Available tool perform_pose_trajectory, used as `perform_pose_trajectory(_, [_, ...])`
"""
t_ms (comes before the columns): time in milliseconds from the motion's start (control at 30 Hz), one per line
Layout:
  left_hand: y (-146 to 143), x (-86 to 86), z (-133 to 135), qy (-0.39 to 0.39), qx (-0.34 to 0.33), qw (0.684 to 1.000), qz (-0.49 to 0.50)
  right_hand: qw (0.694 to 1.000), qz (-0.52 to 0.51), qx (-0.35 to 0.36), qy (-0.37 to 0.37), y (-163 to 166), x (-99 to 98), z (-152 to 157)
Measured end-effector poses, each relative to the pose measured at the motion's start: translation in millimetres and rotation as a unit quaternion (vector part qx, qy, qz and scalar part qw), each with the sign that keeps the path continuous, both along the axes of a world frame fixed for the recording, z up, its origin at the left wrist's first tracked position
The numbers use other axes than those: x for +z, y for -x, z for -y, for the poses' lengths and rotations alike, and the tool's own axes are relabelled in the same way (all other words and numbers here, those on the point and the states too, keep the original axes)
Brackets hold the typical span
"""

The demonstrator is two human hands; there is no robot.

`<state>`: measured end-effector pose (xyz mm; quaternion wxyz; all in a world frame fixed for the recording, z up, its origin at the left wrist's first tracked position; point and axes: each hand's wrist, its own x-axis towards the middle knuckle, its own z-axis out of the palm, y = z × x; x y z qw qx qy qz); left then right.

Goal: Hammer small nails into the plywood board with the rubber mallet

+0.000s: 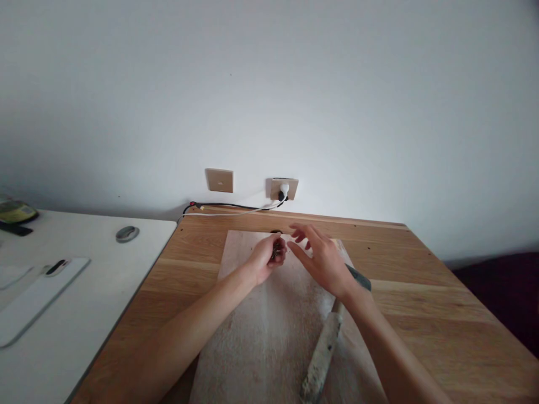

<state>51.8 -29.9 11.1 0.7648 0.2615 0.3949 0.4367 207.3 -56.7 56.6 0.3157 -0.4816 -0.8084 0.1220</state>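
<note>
A sheet (269, 331) lies on the table (421, 292), with both hands above its 12 o'clock end: left hand (264, 259) at 11, right hand (322, 259) at 1. A tool (322, 353) lies on the sheet at 5 o'clock. A second table (84, 292) stands at 9 o'clock. Wall sockets (284, 188) sit beyond at 12.

Two hands are in view: the left hand (264, 259) and the right hand (322, 258), close together. One small dark object (278, 248), too small to identify, sits in the left hand's fingers. One pale mat (269, 331) lies under both hands. One hammer (326, 342) lies beneath the right wrist. Two tables: one wooden table (421, 292) under the hands, one white table (84, 292) left of the left hand. Two wall plates beyond the hands: one blank plate (219, 180), one socket (284, 189) with one white plug (284, 191). Two cables (227, 209), one black, one white.
</note>
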Motion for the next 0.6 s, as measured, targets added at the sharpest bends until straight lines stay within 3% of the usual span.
perform_pose_trajectory(67, [-2.7,-0.2,6.3,-0.131,-0.047,0.982,-0.130,0.997,-0.066,-0.042,-0.008,-20.3,-4.0,19.7])
perform_pose_trajectory(133, [-4.9,-2.4,12.0,-0.267,-0.085,0.928,-0.245,0.988,-0.131,-0.085,0.008,-39.8,-12.1,43.3])
perform_pose_trajectory(200, [-6.0,-5.7,16.1,-0.344,-0.121,0.882,-0.299,0.978,-0.167,-0.124,0.010,-55.8,-23.3,68.7])
perform_pose_trajectory(367, [0.6,-4.5,18.3,-0.388,-0.196,0.847,-0.308,0.963,-0.152,-0.222,0.013,-86.8,-48.7,122.6])
perform_pose_trajectory(600, [49.5,30.1,36.8,-0.431,-0.244,0.795,-0.349,0.943,-0.069,-0.325,0.021,-143.1,-73.6,157.0])
